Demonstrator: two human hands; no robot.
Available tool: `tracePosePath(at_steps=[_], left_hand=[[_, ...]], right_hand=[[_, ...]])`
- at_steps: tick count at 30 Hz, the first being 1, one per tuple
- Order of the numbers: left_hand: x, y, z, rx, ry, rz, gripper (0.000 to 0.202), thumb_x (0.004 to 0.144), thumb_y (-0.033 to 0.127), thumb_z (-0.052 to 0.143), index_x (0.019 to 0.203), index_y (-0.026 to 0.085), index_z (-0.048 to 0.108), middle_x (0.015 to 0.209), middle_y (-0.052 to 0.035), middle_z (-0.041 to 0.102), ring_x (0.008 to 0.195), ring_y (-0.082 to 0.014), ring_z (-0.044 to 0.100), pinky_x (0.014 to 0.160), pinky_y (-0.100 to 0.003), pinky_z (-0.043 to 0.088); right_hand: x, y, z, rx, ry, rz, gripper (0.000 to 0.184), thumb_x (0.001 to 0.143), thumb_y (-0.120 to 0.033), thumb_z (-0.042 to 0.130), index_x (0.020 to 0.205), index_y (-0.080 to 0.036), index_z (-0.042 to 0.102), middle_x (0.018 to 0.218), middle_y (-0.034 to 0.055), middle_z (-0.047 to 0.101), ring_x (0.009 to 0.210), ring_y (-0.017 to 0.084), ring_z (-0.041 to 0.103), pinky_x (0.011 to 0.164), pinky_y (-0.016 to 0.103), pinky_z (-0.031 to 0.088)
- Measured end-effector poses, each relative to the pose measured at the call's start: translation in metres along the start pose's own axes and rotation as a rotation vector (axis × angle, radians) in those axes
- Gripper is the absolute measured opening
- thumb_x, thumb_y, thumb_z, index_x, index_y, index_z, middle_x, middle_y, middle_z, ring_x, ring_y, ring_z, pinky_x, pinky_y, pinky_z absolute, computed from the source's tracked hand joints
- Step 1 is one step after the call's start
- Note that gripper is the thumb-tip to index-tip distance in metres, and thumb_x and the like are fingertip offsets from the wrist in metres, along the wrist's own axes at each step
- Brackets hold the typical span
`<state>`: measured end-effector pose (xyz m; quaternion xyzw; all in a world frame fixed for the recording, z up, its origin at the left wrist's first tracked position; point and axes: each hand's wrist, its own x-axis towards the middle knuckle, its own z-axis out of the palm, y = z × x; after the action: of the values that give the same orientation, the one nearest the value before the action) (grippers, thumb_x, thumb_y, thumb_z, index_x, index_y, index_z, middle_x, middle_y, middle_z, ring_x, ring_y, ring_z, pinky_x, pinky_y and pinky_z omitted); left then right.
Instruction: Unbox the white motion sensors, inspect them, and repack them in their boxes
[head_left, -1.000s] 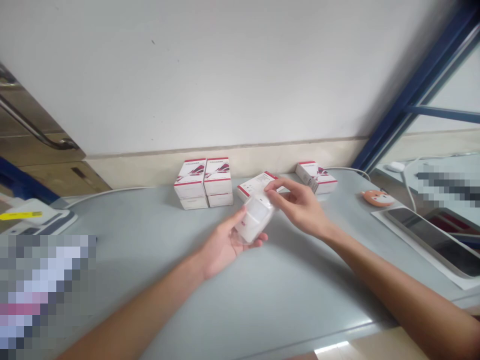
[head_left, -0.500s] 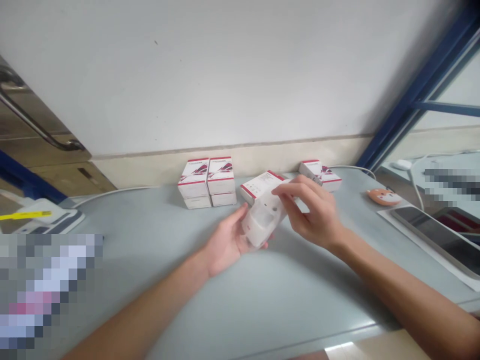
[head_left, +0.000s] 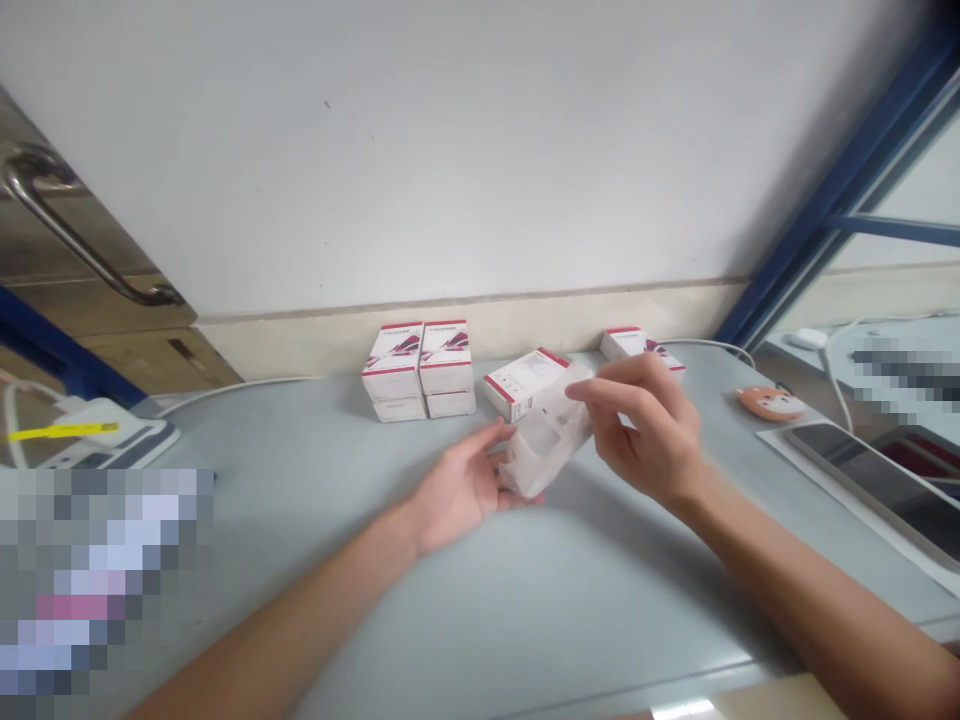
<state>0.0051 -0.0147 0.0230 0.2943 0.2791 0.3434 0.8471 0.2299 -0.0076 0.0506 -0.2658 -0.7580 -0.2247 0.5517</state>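
A white plastic device in a clear plastic bag (head_left: 544,440) is held above the grey counter (head_left: 420,600). My left hand (head_left: 461,490) cups its lower end from below, with the fingers spread. My right hand (head_left: 645,425) pinches the upper end of the bag between thumb and fingers. Just behind the bag, a white box with red trim (head_left: 525,384) lies at an angle. Farther left stands a block of white boxes (head_left: 418,370), two wide and two high. Another box (head_left: 626,344) sits partly hidden behind my right hand.
A white cable (head_left: 240,383) runs along the wall behind the counter. To the right are an orange fox-faced object (head_left: 771,403) and a tablet (head_left: 877,490) on a white sheet. A white device with a yellow strip (head_left: 97,435) sits at the left, beside a pixelated patch.
My right hand has moved to the right, and the bagged device has tilted with it. The whole view has drifted slightly, shifting the boxes to the right.
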Motion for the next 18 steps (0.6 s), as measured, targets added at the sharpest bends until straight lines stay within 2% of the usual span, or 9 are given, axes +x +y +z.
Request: tracePosePath(at_steps=[7,13,15,18], left_hand=[[0.000,0.001,-0.002,0.061,-0.036,-0.034,0.028,0.103,0.039,0.064,0.114,0.016,0.076,0.116,-0.0133,0.073,0.103,-0.0252,0.070,0.091,-0.043,0.061],[0.000,0.001,-0.007,0.191,-0.146,-0.076,0.041,0.103,0.045,0.065,0.131,0.017,0.073,0.127,-0.0163,0.071,0.108,-0.0264,0.069,0.099,-0.045,0.055],[-0.001,0.000,-0.009,0.251,-0.165,-0.058,0.044,0.101,0.046,0.070,0.136,0.018,0.070,0.125,-0.0158,0.071,0.104,-0.0263,0.071,0.096,-0.043,0.053],[-0.001,-0.001,-0.011,0.295,-0.127,-0.048,0.050,0.094,0.040,0.081,0.138,0.021,0.068,0.115,-0.0107,0.072,0.095,-0.0219,0.072,0.092,-0.038,0.051]], right_hand=[[0.007,-0.002,-0.004,-0.024,0.098,-0.031,0.039,0.098,-0.002,0.057,0.114,-0.035,0.069,0.083,0.0015,0.058,0.067,0.016,0.058,0.061,0.033,0.048],[0.007,0.000,0.000,-0.060,0.124,-0.037,0.038,0.097,-0.001,0.059,0.116,-0.032,0.068,0.083,0.0001,0.057,0.067,0.015,0.056,0.060,0.032,0.046],[0.006,0.003,-0.001,-0.080,0.134,-0.028,0.036,0.099,-0.003,0.058,0.116,-0.032,0.068,0.083,0.0005,0.058,0.068,0.016,0.058,0.062,0.033,0.048],[0.004,0.012,-0.005,-0.119,0.221,0.017,0.028,0.101,-0.007,0.058,0.113,-0.031,0.068,0.085,0.0021,0.058,0.076,0.019,0.061,0.068,0.035,0.051]])
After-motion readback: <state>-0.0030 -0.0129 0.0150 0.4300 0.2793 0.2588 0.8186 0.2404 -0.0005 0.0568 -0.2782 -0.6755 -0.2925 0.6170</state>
